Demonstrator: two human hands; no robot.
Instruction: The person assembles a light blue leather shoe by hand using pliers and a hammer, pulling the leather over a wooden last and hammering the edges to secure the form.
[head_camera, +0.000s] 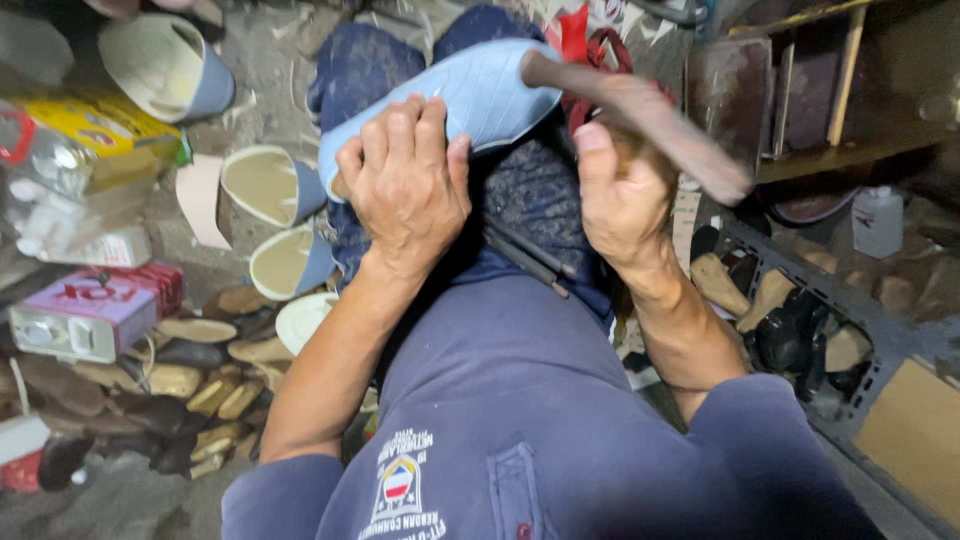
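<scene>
Hands meet over a light blue shoe sole (480, 95) resting on the person's lap, against dark blue trousers. The left hand (408, 180) lies flat on the near end of the sole, fingers pressed together and curled over its edge, holding it down. The right hand (620, 200) is closed around the handle of a worn brown hammer (640, 110), whose blurred head end reaches over the far part of the sole. Behind the hammer shows a piece of red strap (585, 45).

To the left, on the floor, stand several unfinished shoes (270, 190) with cream insides and blue-grey sides, one above another. Farther left sits a yellow packet (85, 125) with red print, beside clear plastic wrapping, and below it a pink and white rectangular box (95, 310) with a red label. Under the box lies a heap of tan and brown wooden shoe forms (190, 380). On the right, a dark metal rack (850, 310) holds more wooden forms, and a small white plastic bottle (878, 220) stands above it, near a brown cardboard sheet (915, 430) at the lower right.
</scene>
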